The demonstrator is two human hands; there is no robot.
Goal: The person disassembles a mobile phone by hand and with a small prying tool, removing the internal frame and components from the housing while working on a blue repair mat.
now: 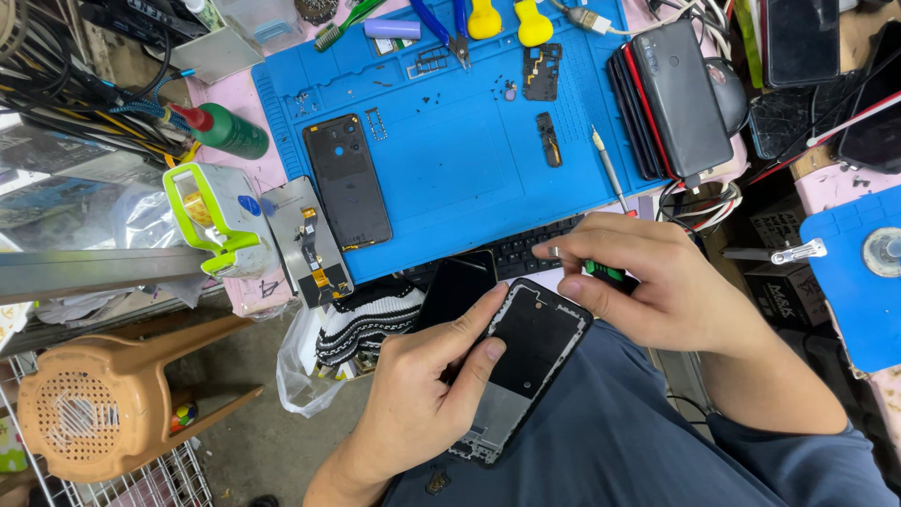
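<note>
My left hand (422, 394) grips an opened black phone frame (528, 347) over my lap, thumb and fingers wrapped around its lower half. My right hand (648, 282) is closed around a small green-handled screwdriver (608, 273), its tip end at the frame's top edge. A second dark phone (457, 286) lies just behind the frame, partly under my left fingers. Ahead lies a blue work mat (460, 178) with a black phone back cover (347, 180), small black parts (542, 71) and loose screws.
A display panel with flex cable (310, 242) sits at the mat's left edge, beside a green-framed tool (211, 218) and a green bottle (230, 131). A stack of phones (671, 99) stands at right, a keyboard (535, 249) below the mat, an orange stool (113, 394) at lower left.
</note>
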